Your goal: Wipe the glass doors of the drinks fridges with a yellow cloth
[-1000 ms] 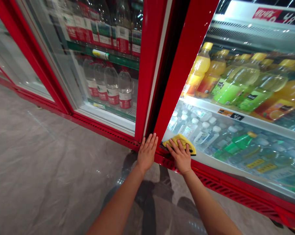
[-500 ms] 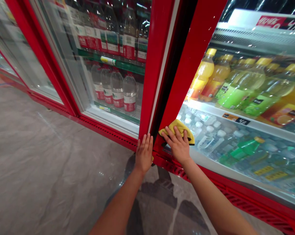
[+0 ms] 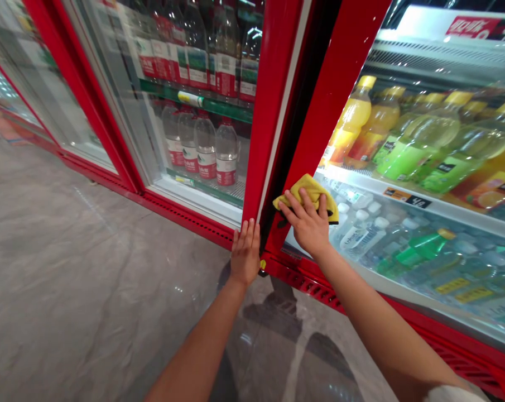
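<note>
My right hand (image 3: 308,223) presses a folded yellow cloth (image 3: 308,187) with a dark edge against the lower corner of the right fridge's red door frame (image 3: 314,123). Its fingers are bent over the cloth, which overlaps the glass beside the frame. My left hand (image 3: 246,254) lies flat with its fingers stretched out on the bottom of the left fridge's red frame (image 3: 264,128). It holds nothing. Between the two frames runs a dark gap (image 3: 308,89).
Behind the right glass stand yellow-capped drink bottles (image 3: 423,139) above lying water bottles (image 3: 361,237) and a green bottle (image 3: 423,248). Bottles with red labels (image 3: 206,151) fill shelves in the left fridge. A red vented base (image 3: 314,286) runs above the grey floor (image 3: 89,290).
My right hand has slid the yellow cloth upward along the right fridge's corner frame. My left hand stays on the left frame. The view has shifted slightly.
</note>
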### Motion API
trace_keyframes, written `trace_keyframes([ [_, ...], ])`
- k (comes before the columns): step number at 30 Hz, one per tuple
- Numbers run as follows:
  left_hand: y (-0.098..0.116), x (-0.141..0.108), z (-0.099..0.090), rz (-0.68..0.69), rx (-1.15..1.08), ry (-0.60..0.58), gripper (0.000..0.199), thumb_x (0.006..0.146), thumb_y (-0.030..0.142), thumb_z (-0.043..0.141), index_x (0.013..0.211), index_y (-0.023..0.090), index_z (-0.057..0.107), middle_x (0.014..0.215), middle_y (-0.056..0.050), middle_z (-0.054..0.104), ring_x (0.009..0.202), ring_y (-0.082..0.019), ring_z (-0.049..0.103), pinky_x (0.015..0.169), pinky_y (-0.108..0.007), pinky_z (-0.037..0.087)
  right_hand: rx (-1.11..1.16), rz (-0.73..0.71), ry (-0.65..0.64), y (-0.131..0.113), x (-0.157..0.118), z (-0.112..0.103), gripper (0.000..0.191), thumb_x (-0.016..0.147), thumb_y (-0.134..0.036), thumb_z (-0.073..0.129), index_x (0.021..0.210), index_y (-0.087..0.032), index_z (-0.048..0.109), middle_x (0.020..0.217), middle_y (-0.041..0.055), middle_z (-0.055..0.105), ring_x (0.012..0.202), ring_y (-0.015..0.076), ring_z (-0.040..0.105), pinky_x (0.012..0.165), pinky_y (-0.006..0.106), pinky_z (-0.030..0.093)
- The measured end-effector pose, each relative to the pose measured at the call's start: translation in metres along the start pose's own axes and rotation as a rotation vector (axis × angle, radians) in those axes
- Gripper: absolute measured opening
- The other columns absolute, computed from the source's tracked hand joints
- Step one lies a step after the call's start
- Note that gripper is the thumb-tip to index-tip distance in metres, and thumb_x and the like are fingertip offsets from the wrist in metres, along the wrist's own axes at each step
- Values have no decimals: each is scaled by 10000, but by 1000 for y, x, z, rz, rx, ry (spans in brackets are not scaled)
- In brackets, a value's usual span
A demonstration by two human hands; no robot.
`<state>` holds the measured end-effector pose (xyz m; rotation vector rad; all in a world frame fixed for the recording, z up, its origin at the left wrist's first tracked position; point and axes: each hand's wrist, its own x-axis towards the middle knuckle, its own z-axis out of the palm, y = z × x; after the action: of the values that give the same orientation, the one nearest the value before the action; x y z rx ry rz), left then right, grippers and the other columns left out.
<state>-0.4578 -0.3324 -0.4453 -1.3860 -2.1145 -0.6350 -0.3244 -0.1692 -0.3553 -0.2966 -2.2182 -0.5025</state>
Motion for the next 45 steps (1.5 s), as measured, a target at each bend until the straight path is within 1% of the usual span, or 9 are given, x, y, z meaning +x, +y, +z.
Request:
trace_keyframes([
  [3, 0, -1, 2, 4, -2, 1, 909, 871, -6, 408, 1653, 188, -12, 1686, -131, 278, 1572, -284, 248, 1269, -547, 273, -7, 107, 59, -4, 16, 1, 615, 983, -115, 470, 1556, -334, 436, 1650, 14, 397, 1602, 292, 80, 1245, 670, -45],
  [7, -1, -7, 4, 39, 10, -26, 878, 887, 7, 427, 1653, 166, 28, 1684, -136, 288, 1578, -273, 226, 1281, -530, 258, 21, 104, 2, -22, -14, 25, 680, 971, -110, 476, 1603, -327, 348, 1648, 20, 398, 1605, 283, 51, 1255, 643, -20],
  [16, 11, -27, 10, 145, 40, -89, 720, 920, 59, 422, 1617, 117, 256, 1677, -138, 317, 1592, -250, 180, 1282, -489, 272, 186, -104, -219, -52, -119, 77, 563, 1025, -160, 419, 1563, -324, 429, 1575, -16, 502, 1473, 211, 430, 1278, 436, 159],
  [19, 22, -30, 22, 193, 5, -132, 738, 893, 58, 440, 1610, 92, 269, 1682, -154, 291, 1593, -270, 171, 1277, -507, 273, 187, -80, -254, -35, -141, 65, 590, 1021, -149, 438, 1575, -350, 400, 1579, -37, 494, 1480, 199, 421, 1274, 419, 175],
  [24, 46, -33, 53, 360, -110, -134, 763, 879, 47, 451, 1616, 110, 261, 1672, -150, 307, 1587, -253, 192, 1290, -509, 221, 14, 248, -195, -5, -186, 31, 648, 1008, -140, 481, 1584, -413, 361, 1547, -14, 533, 1519, 240, 358, 1285, 509, 39],
  [31, 92, -24, 90, 557, -268, -47, 730, 914, 44, 441, 1618, 131, 268, 1622, -144, 403, 1580, -217, 202, 1313, -485, 98, -49, 77, -238, 21, -209, 13, 472, 1039, -229, 502, 1468, -424, 532, 1504, -86, 578, 1486, 156, 403, 1298, 416, -34],
  [36, 115, -17, 96, 629, -352, 12, 745, 934, 49, 454, 1632, 143, 212, 1617, -142, 403, 1585, -200, 149, 1316, -477, 76, -153, 395, -249, 34, -241, -3, 544, 1009, -209, 545, 1490, -459, 497, 1545, -47, 538, 1565, 222, 252, 1281, 560, -49],
  [41, 120, -6, 98, 761, -357, -21, 749, 925, 62, 468, 1630, 162, 235, 1600, -128, 442, 1584, -201, 175, 1320, -483, 44, -91, 363, -319, 38, -269, 1, 558, 991, -194, 573, 1460, -493, 518, 1547, -53, 537, 1571, 214, 233, 1282, 590, 26],
  [45, 126, 2, 97, 789, -351, -30, 732, 922, 79, 462, 1623, 176, 275, 1581, -109, 486, 1591, -177, 154, 1323, -446, 48, -138, 436, -209, 57, -292, -9, 601, 975, -137, 567, 1465, -482, 517, 1588, -65, 481, 1596, 200, 134, 1287, 584, 61],
])
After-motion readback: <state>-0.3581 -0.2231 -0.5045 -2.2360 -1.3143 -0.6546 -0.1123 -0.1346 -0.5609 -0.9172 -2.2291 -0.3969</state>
